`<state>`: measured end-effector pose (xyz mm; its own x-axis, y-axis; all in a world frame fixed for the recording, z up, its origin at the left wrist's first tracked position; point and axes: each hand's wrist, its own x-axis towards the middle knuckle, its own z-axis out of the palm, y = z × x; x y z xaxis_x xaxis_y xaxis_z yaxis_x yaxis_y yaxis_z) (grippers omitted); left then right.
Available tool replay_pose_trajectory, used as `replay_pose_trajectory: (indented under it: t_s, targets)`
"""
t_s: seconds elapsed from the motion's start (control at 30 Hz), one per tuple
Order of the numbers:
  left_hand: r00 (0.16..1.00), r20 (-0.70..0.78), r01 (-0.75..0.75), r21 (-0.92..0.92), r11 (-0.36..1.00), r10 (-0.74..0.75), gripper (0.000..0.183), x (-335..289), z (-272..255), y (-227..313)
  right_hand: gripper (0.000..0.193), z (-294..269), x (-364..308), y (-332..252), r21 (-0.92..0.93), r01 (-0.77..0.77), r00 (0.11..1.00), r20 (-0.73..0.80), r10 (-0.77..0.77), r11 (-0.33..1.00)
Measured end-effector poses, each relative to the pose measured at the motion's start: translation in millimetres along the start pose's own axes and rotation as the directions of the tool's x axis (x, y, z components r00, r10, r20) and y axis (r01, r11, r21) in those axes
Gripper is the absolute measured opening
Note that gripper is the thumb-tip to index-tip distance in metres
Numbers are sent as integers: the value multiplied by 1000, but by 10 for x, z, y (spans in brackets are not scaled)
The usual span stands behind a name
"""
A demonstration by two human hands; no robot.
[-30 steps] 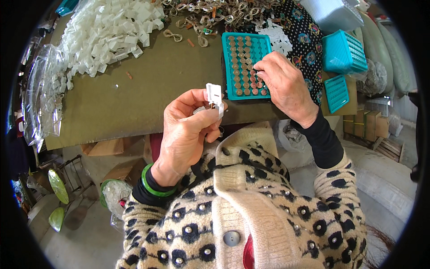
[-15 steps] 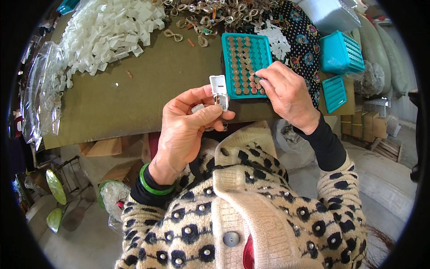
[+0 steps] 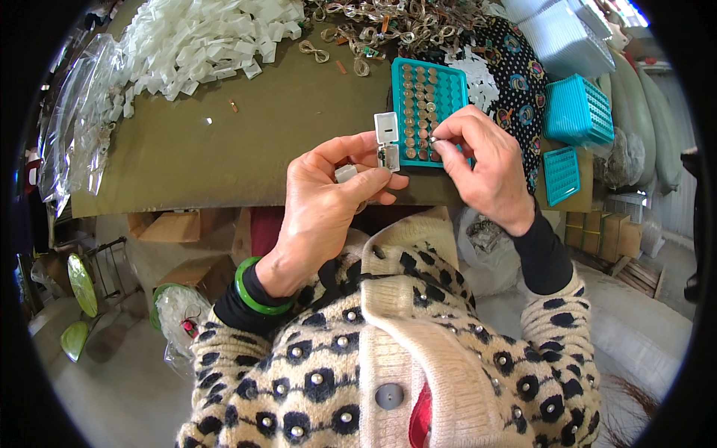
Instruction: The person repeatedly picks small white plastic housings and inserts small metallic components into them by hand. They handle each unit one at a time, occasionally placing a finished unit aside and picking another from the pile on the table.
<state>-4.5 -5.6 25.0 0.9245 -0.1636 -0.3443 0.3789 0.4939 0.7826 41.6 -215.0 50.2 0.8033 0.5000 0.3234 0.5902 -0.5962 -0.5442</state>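
One hinged white plastic case [image 3: 387, 140], lid raised, is clamped between thumb and fingers of the left hand [image 3: 326, 187], beside the teal tray [image 3: 453, 91] of round discs [image 3: 409, 104]; the right hand [image 3: 485, 166] forms a narrow pinch over the tray; whether it grips a disc cannot be told

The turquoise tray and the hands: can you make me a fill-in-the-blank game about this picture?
The small white case in the left hand is not shut but ____.
The right hand reaches over the turquoise tray, whose small discs are ____ in shape.
The pile of white pieces lies to the ____ of that tray.
The person's bangle is coloured ____.

Missing words: open; round; left; green.
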Motion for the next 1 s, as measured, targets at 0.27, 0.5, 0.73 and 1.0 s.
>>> replay_pose_trajectory:
  t_s: [0.27, 0.5, 0.73, 1.0]
  targets:
    - [1000, 18, -20, 32, 999, 19, 33, 71, 18, -72, 24, 318, 11, -242, -240, 262, 960, -33, -277, 935]
    - [1000, -13, -9, 21, 1000, 9, 30, 72, 21, -77, 34, 308, -45, -302, -89, 160, 979, -114, -169, 983]
    - [1000, -13, -13, 4, 1000, 13, 28, 65, 21, -59, 31, 395, 0, -249, 3, 151, 962, -230, -147, 988]
    - [1000, 14, 18, -37, 999, -17, 26, 80, 5, -49, 28, 459, 7, -234, -3, 137, 958, -252, -133, 991]
